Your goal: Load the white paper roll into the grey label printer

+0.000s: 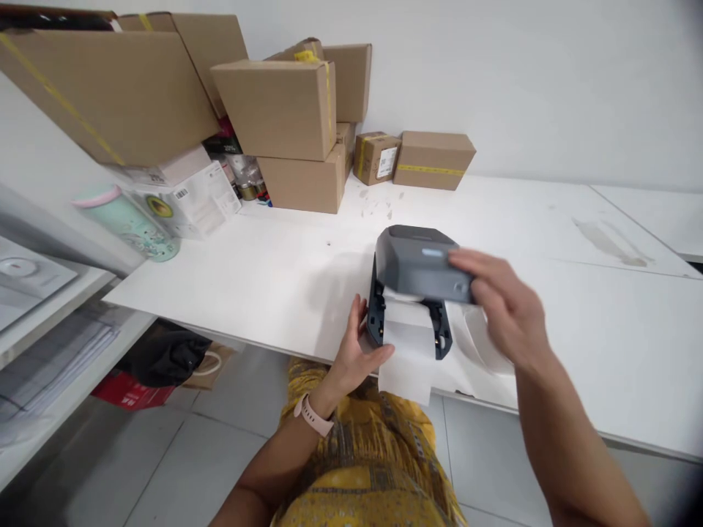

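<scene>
A dark grey label printer (375, 322) stands near the front edge of the white table, its lid (417, 267) partly raised over the base. White paper (409, 340) runs out of its front and hangs over the table edge. My left hand (356, 351) grips the printer's left front side, with the thumb by the paper and the fingers along the casing. The right corner of the lid is held by my right hand (502, 304), slightly blurred. Most of the printer's inside is hidden under the lid.
A curled white strip (480, 337) lies right of the printer. Cardboard boxes (274, 110) are stacked at the back left, with two smaller boxes (433, 157) along the wall. A mint tumbler (132, 223) leans at the left end. Shelves (71, 307) stand left of the table.
</scene>
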